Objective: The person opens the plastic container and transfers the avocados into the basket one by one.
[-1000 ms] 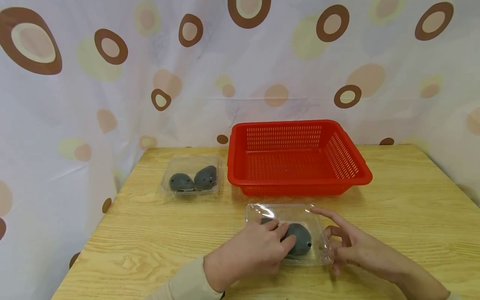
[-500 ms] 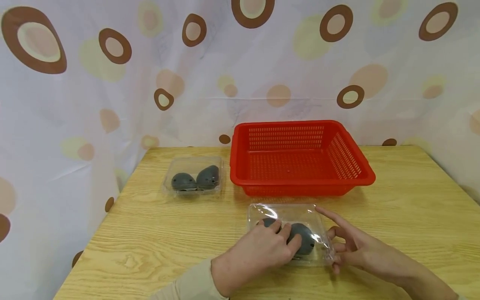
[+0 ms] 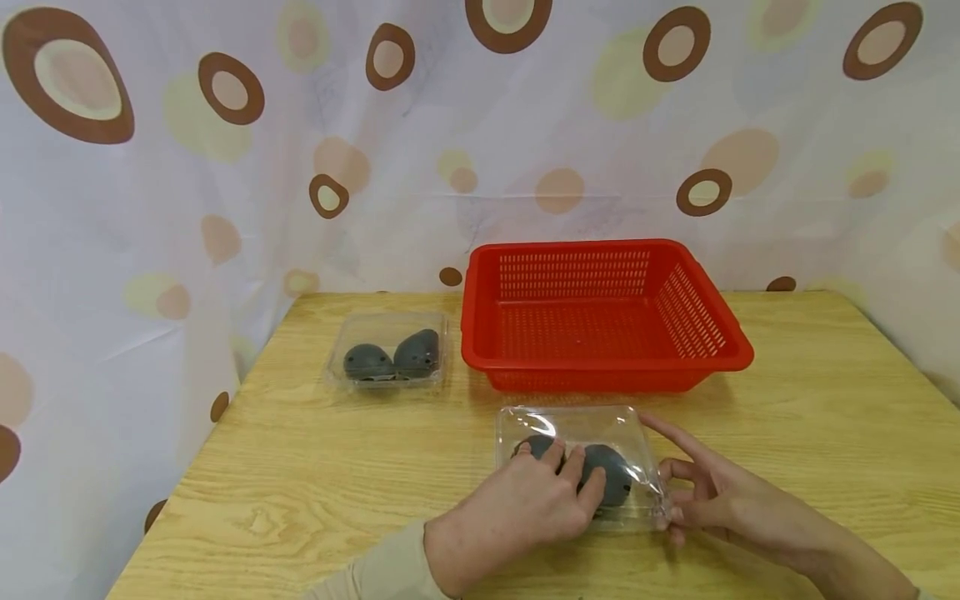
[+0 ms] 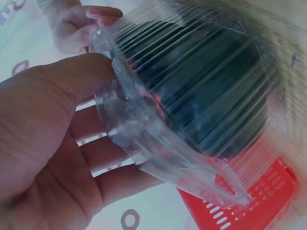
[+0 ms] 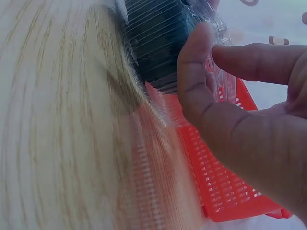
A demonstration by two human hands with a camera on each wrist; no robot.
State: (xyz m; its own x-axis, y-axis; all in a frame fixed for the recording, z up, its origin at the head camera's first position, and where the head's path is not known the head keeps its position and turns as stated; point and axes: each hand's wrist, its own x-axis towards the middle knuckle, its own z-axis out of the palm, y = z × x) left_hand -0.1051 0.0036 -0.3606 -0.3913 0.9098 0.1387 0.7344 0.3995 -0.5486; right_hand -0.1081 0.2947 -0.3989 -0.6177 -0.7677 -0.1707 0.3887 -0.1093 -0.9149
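A clear plastic clamshell box (image 3: 592, 421) lies near the front of the table, holding two dark green rounded things (image 3: 609, 477) shaped like avocados. My left hand (image 3: 517, 508) holds its near side, fingers spread over the lid. In the left wrist view the thumb meets the ribbed box's rim. At the box's right end my right hand (image 3: 723, 500) pinches the near corner, its index finger stretched along the side to the far corner. The right wrist view shows that thumb and a bent finger at the edge. My left hand hides part of the contents.
Behind the box stands a red plastic basket (image 3: 562, 364) with slotted walls. A second clear box (image 3: 390, 323) with two similar dark things sits to its left. The wooden table (image 3: 300, 467) meets a patterned curtain (image 3: 420, 133) at the back.
Both hands stay at the near box, with only small finger shifts. The whole scene has slid slightly to the right in the head view.
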